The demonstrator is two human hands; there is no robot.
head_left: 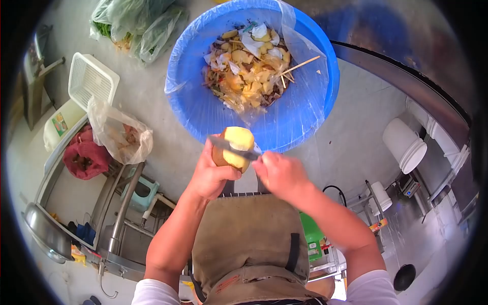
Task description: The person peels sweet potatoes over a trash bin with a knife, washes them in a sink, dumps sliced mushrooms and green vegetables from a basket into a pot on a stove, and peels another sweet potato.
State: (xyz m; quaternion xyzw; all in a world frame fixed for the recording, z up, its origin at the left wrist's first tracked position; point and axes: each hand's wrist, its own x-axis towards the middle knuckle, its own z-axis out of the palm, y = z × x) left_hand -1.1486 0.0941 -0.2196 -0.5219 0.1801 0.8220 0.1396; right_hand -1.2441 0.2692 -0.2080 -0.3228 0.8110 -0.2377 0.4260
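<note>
My left hand (209, 175) is wrapped around a large potato (237, 160), holding it up in front of the apron. Most of the potato's visible face is bare yellow flesh, with brown skin left along its left side. Closed around the handle end of a dark, flat-bladed knife (235, 149), my right hand (281, 173) is just right of the potato. The blade lies across the potato and points toward my left fingers. Just beyond my hands stands a blue bin (190, 114) lined with clear plastic, holding peelings (249, 76) and other scraps.
Plastic bags of greens (145, 25) lie at the upper left, near a white basket (94, 79). A clear bag (122, 133) and a red mesh sack (86, 157) are at left. White buckets (404, 145) stand at right, below a dark metal edge (401, 73).
</note>
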